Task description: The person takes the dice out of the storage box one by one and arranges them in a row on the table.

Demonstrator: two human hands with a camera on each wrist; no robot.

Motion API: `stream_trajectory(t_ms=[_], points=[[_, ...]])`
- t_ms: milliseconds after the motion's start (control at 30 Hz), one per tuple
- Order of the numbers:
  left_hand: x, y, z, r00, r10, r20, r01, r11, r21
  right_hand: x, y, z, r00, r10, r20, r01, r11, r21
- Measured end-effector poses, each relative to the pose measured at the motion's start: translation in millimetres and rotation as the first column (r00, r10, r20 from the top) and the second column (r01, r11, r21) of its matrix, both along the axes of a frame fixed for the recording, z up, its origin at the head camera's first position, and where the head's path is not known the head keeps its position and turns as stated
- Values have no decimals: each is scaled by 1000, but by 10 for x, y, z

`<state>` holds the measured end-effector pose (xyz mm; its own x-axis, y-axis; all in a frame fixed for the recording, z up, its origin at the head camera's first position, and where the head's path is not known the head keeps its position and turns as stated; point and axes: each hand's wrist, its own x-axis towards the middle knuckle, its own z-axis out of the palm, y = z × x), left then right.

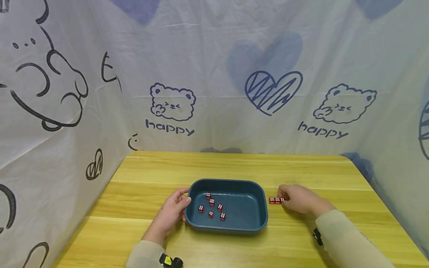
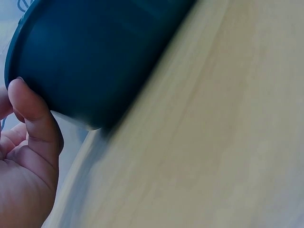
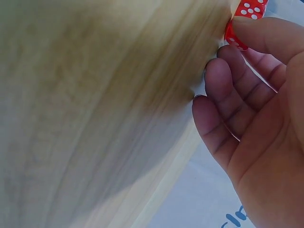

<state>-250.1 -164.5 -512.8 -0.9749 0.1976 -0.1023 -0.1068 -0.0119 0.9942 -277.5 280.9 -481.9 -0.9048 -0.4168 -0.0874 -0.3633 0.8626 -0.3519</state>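
A dark teal rectangular tray lies on the table, several red dice with white dots scattered in its left half. My left hand grips the tray's left end; in the left wrist view the thumb lies against its outer wall near the rim. Right of the tray, a short row of red dice sits on the tabletop. My right hand pinches the die at the row's right end. That red die shows partly behind the thumb in the right wrist view, the other fingers curving by the table.
The wood-grain table has rounded far corners. A pale cloth printed with hearts and bears hangs behind it and along both sides. A small black device sits on the left wrist, another on the right.
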Motion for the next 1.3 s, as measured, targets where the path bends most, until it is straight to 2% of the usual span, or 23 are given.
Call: stream_trajectory(t_ms=[433, 833, 1067, 1300], points=[[-11, 4, 0, 1000, 4, -8, -4, 1000, -4, 9, 24, 4, 1000, -11, 21, 11, 1000, -14], [-18, -4, 1, 1000, -12, -8, 12, 1000, -2, 41, 102, 264, 998, -62, -13, 62, 998, -32], [-14, -10, 8, 1000, -6, -4, 6, 1000, 0, 59, -16, 420, 997, -5, -71, 2, 999, -43], [2, -10, 12, 1000, 6, 1, -6, 1000, -5, 61, -177, 504, 993, 58, -104, -62, 997, -36]])
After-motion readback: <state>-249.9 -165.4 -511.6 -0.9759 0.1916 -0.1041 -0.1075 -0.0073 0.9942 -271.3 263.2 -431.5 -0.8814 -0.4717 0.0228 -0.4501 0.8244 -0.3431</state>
